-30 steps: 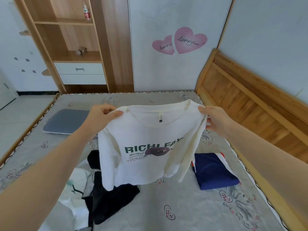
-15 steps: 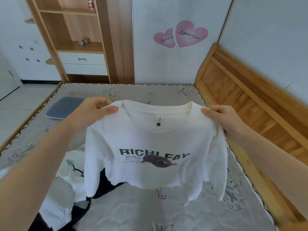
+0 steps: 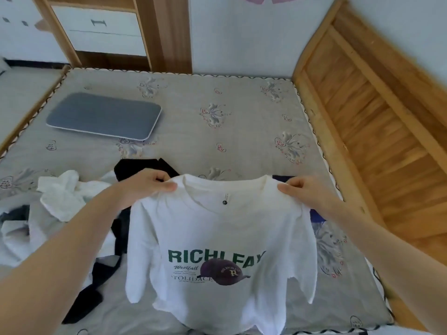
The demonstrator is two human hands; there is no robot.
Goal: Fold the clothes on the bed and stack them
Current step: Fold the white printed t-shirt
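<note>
Head view: left hand (image 3: pixel 147 187) and right hand (image 3: pixel 305 195) each pinch a shoulder of the white T-shirt (image 3: pixel 217 240), held up over near-centre bed (image 3: pixel 217 131). Unfolded clothes (image 3: pixel 63 199) heaped left; grey pad (image 3: pixel 104 116) far left.

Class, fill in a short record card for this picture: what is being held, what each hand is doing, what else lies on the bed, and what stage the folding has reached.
held item: white T-shirt, printed front facing the camera
left hand: pinches one shoulder of the shirt
right hand: pinches the other shoulder
shirt position: spread open, lower hem on the bed
left of shirt: black garment and white clothes, unfolded
behind shirt, right: dark blue garment, mostly hidden
far left: grey pad
stage: shirt not yet folded
</note>
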